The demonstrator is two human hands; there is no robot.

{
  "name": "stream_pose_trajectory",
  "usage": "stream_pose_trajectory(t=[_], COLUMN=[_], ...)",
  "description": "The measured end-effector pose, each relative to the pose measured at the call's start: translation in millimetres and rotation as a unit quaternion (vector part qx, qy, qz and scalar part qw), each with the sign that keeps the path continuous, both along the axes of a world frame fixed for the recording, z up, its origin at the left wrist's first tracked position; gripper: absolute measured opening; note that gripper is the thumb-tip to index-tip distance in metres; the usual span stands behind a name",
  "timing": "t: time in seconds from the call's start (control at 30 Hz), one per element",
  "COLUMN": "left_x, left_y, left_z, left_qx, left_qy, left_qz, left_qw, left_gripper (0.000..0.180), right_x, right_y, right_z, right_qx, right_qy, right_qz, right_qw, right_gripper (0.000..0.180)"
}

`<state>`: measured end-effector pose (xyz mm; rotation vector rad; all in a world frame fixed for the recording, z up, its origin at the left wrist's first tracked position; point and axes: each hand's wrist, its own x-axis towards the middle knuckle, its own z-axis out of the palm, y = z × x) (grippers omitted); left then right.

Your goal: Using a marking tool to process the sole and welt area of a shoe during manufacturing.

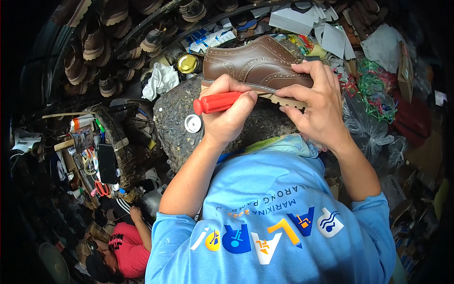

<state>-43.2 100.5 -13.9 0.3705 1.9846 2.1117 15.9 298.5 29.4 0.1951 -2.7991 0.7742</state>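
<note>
A brown leather brogue shoe (250, 59) with punched holes rests on a dark, rough stone block (175, 118). Its pale notched sole edge (287, 102) faces me. My left hand (226, 113) is closed around the red handle of a screwdriver-like tool (215, 102). The thin shaft points right along the seam between upper and sole; I cannot make out its tip. My right hand (324, 102) grips the shoe's right end, some fingers on the leather, others and the thumb at the sole edge.
On the block lies a small round white lid (192, 123). Behind it are an open gold-coloured tin (187, 63) and a crumpled white cloth (161, 80). Shoes (93, 40) line racks at far left. A tool tray (90, 156) stands left; a person in red (127, 248) sits lower left.
</note>
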Motion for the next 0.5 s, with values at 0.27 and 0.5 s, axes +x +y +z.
stream_pose_trajectory(t=[0.27,0.5], left_x=[-2,1], left_y=[-2,-10], left_z=[-1,3], left_qx=[0.031,0.177], left_qy=[-0.014,-0.128], left_qz=[0.021,0.067], left_qw=[0.999,0.974], left_gripper=[0.008,0.009], right_x=[0,-2], right_y=[0,1], right_z=[1,2], right_qx=[0.003,0.007], right_qy=[-0.001,-0.01], right_qz=[0.0,0.015], right_qw=[1.0,1.0], right_gripper=[0.028,0.028])
